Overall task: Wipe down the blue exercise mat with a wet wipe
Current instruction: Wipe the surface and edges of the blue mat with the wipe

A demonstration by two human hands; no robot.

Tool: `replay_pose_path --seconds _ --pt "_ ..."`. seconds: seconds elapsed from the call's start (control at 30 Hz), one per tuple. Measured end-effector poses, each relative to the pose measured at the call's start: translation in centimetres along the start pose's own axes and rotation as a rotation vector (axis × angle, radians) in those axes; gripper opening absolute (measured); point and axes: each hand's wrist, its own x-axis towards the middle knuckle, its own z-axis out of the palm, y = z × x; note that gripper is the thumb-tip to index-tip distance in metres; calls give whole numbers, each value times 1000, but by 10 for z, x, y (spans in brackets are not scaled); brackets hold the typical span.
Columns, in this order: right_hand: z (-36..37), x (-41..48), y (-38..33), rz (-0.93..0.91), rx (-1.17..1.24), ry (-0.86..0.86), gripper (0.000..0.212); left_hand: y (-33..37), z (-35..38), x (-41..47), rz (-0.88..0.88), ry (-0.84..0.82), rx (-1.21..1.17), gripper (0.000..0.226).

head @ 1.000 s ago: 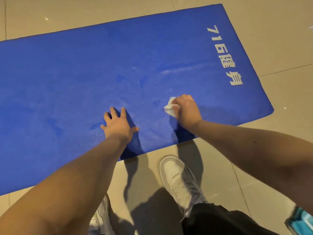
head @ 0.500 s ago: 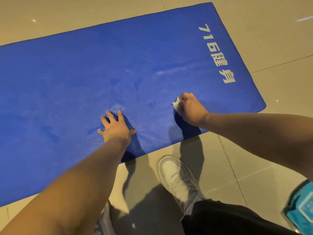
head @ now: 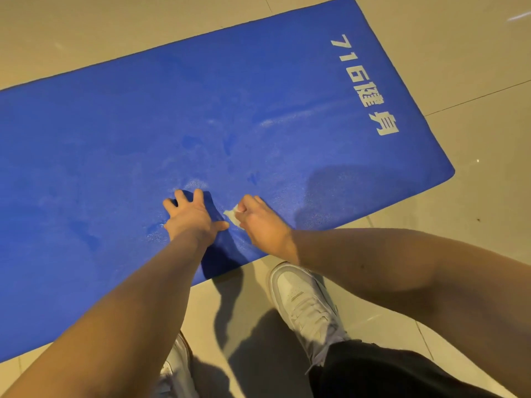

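Here, one blue exercise mat point(head: 115, 168) lies flat on a tiled floor point(head: 474, 53), running from the left edge of the view to a rounded corner at the right. The count: one mat, one wet wipe, two bare grips, two white shoes and one line of white lettering.

The left grip point(head: 191, 215) lies palm down on the mat near its close edge. Its fingers are straight and spread and its thumb is stretched out to the right; it holds nothing.

Just right of that thumb sits the wet wipe point(head: 233, 217), a small white crumpled wad that rests on the mat. Whether it touches the thumb cannot be told.

The right grip point(head: 261, 222) is curled round the wipe, knuckles up, so that only the left part of the wad shows. The two grips lie just beside each other.

The lettering point(head: 365, 84) runs along the mat's right end, well apart from both grips.

Below the mat's close edge, on the floor, are the left shoe point(head: 175, 366), partly hidden by the left forearm, and the right shoe point(head: 304, 300).
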Motion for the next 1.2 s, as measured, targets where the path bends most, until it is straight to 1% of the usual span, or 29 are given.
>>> replay_pose_path --seconds 0.03,0.07,0.1,0.13,0.17,0.2,0.23,0.33,0.4,0.47,0.5,0.57,0.63,0.7,0.77,0.83,0.87,0.9,0.93,0.97,1.0,1.03,1.07,1.13,1.2 --pt "1 3 7 -16 -4 -40 20 0 0 0 1 -1 0 94" --pt "-7 3 14 -22 28 -58 14 1 0 0 1 -4 -2 95" --pt "-11 4 24 -61 21 6 6 1 0 0 0 -7 -4 96" --pt "-22 7 34 -9 -39 135 5 1 -1 1 -2 -8 -5 96" --pt "-29 10 52 41 -62 175 10 1 -1 1 -3 -9 -8 97" --pt "-42 9 66 110 -60 207 10 1 -2 1 -5 -10 -15 97" --pt "-56 11 79 207 -71 237 5 0 -2 0 -6 -10 -24 97" --pt "-77 12 112 355 -143 318 22 1 -4 1 -5 -6 -30 96" --pt "-68 14 109 378 -231 302 26 1 -3 1 -7 -3 -14 98" --pt "-56 20 85 411 -213 288 26 0 -3 1 -8 2 3 98" --pt "-54 21 69 412 -155 297 25 0 -3 0 -7 3 10 97" --pt "-44 24 47 319 -63 271 34 0 -4 -2 -3 5 19 96" --pt "-34 25 19 246 -17 168 43 0 -4 -3 -2 12 18 94" --pt "-20 30 -3 92 -42 115 51 -1 -4 -2 10 21 14 94" --pt "-6 33 -5 -18 -108 66 60 -2 -3 -2 16 31 19 95" --pt "-3 33 6 -113 -138 79 59 -3 -2 -2 11 37 40 95" --pt "-6 32 13 -126 -123 84 51 -2 -1 -3 11 37 43 95" --pt "-11 31 19 -66 -69 99 34 -2 -1 -3 13 38 39 94" --pt "-23 27 28 -41 -97 128 11 -2 -2 -3 19 37 31 93" --pt "-31 27 42 55 -107 210 14 -2 -2 -4 26 33 19 92" --pt "-40 25 60 128 -109 225 24 -2 -2 -4 31 28 7 91" --pt "-50 24 75 191 -92 242 25 -3 -2 -4 31 25 1 91" --pt "-62 24 88 224 -116 266 23 -3 -3 -4 28 25 1 92" --pt "-79 28 102 270 -124 272 27 -3 -3 -3 25 26 5 92" --pt "-77 29 104 362 -163 274 32 -2 -3 -3 21 26 2 92"
